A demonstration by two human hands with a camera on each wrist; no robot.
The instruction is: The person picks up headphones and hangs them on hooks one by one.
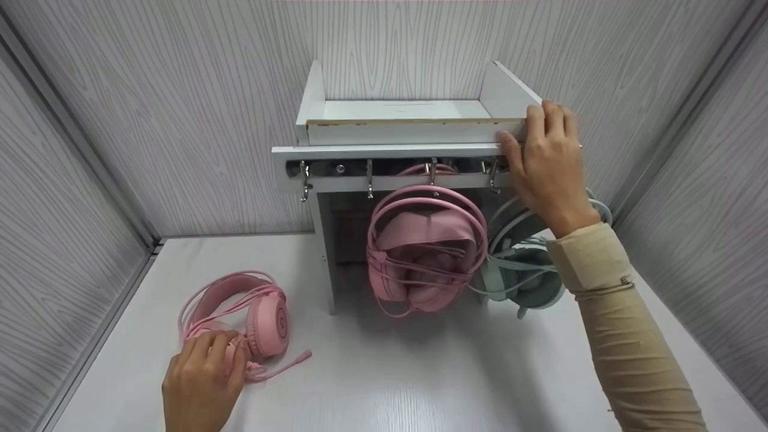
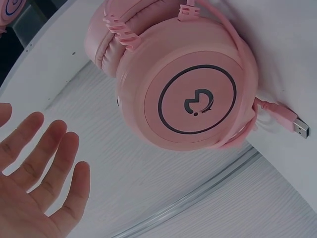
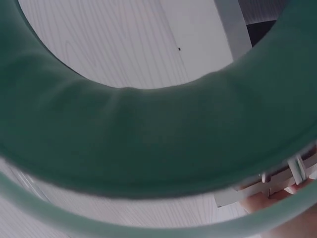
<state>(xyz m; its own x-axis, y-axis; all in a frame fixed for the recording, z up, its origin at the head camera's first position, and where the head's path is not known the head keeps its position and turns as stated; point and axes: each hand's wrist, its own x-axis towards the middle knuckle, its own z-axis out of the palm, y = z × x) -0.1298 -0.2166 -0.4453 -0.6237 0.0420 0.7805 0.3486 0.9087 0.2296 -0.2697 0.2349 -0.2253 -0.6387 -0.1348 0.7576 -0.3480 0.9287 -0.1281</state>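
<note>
On the left of the white table lies a pink headset with its cable bundled around it. My left hand overlaps its near side in the head view; the left wrist view shows the fingers spread and apart from the ear cup. My right hand grips the top right corner of a white hook rack, thumb on the front, fingers over the top. A second pink headset hangs from a hook at the rack's front. Below my right wrist hangs a green headset, its headband filling the right wrist view.
Metal hooks line the rack's front rail, two at the left bare. The left headset's microphone points right across the table, and its USB plug sticks out beside the ear cup. Grey wood-grain panels enclose the table.
</note>
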